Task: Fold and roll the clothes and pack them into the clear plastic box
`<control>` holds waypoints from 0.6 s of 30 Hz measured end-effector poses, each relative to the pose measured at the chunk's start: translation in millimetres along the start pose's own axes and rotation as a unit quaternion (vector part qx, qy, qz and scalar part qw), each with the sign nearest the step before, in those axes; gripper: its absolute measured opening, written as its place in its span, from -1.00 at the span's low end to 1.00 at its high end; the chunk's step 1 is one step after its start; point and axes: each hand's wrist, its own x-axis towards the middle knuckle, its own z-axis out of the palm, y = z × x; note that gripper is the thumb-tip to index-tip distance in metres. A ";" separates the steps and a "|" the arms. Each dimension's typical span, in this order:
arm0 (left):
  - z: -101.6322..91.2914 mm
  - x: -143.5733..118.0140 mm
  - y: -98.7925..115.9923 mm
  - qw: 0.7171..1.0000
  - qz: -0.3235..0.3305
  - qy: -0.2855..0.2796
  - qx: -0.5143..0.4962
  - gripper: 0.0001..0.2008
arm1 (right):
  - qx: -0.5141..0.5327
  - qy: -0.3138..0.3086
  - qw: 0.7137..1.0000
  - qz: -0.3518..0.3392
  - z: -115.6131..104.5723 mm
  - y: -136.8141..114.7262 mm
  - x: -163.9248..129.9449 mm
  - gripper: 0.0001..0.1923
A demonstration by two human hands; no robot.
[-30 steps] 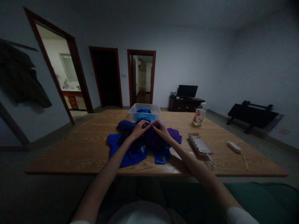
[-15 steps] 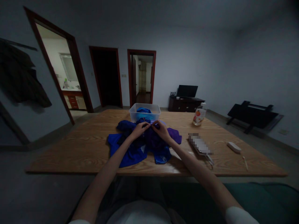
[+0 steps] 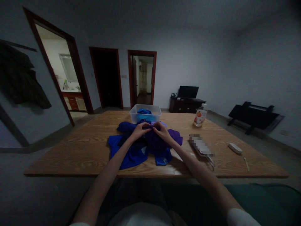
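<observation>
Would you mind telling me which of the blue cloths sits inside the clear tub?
The light blue cloth, bunched in the tub behind the hands; the darker blue cloths lie spread on the table.

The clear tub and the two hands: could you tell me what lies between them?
In the head view, only bunched blue cloth lies between the tub and the hands.

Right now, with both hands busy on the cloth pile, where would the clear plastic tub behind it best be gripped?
Probably by its rim at the two short side walls. The clear plastic tub stands upright and open-topped on the table, blue cloth inside. The cloth pile, with the left hand and right hand on it, blocks the near wall, so come from above or the sides.
</observation>
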 end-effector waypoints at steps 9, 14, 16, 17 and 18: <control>-7.4 0.0 4.9 1.000 0.005 -0.022 0.003 -0.59 | -0.006 0.015 1.000 0.006 -2.3 -3.6 1.6 -0.86; -11.0 0.7 3.3 0.999 -0.023 -0.024 0.004 -0.53 | -0.006 0.022 0.999 0.024 -2.7 3.7 1.8 -0.84; -11.6 2.0 0.5 0.999 -0.024 -0.021 0.014 -0.50 | -0.008 0.024 0.999 0.027 -2.9 7.0 1.8 -0.84; -11.9 2.5 -0.7 0.999 -0.022 -0.020 0.018 -0.49 | -0.008 0.025 0.999 0.028 -3.1 8.2 1.9 -0.83; -12.1 2.9 -1.3 0.999 -0.018 -0.016 0.021 -0.48 | -0.005 0.023 0.999 0.029 -3.3 9.1 1.9 -0.83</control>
